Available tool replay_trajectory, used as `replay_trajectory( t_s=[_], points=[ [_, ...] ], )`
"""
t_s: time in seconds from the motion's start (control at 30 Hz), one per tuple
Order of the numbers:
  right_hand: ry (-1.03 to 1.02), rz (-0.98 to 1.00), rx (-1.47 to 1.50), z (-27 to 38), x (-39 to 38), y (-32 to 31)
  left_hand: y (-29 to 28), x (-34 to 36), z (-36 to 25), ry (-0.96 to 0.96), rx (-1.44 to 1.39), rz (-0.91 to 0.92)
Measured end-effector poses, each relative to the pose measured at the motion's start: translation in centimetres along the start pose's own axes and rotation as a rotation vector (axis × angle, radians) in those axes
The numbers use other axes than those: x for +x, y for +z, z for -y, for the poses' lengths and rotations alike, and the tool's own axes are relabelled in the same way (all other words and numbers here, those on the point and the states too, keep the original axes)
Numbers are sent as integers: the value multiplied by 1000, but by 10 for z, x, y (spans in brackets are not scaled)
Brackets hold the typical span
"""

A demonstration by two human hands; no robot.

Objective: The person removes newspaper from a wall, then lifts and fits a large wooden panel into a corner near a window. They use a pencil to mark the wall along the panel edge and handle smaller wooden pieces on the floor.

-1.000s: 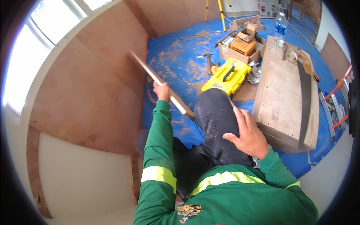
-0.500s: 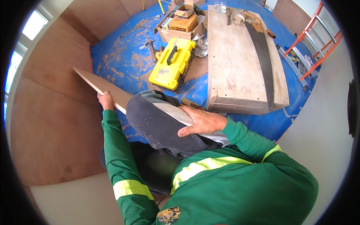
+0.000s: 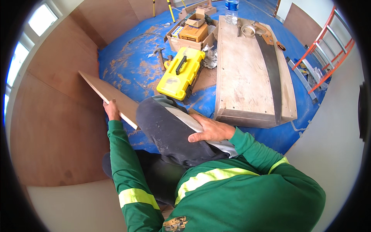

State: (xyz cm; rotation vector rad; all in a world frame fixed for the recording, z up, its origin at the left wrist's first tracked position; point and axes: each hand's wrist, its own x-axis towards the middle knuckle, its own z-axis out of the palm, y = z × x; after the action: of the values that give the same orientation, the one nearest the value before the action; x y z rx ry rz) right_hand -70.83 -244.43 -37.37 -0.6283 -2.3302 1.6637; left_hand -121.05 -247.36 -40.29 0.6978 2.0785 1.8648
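My left hand (image 3: 112,110) is closed round the near edge of a thin plywood board (image 3: 113,93). The board leans at a slant, its far end close to the brown wood panelling on the left and its near end beside my raised knee. On the dark grey and light grey trouser leg (image 3: 166,125), my right hand (image 3: 213,128) lies spread over the thigh, thumb apart; its fingertips curve over the far side and are partly hidden. It holds nothing.
Beyond my knee stands a yellow toolbox (image 3: 179,75), with a hammer (image 3: 160,58) beside it. A wooden box (image 3: 247,85) bears a handsaw (image 3: 269,67), a tape roll (image 3: 248,31) and a water bottle (image 3: 232,13). An orange ladder (image 3: 328,54) leans right. Sawdust litters the blue floor sheet (image 3: 123,50).
The whole view has tilted up slightly, so the toolbox, wooden box and knee sit lower and more of the bottle shows. Both hands keep their places on the board and the thigh.
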Motion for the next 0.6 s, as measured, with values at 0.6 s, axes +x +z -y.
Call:
replay_trajectory(
  t_s=[0.6],
  points=[
    [-101,-475,-688,22,92,-163,18,-1,7,-51,96,-209]
  ],
)
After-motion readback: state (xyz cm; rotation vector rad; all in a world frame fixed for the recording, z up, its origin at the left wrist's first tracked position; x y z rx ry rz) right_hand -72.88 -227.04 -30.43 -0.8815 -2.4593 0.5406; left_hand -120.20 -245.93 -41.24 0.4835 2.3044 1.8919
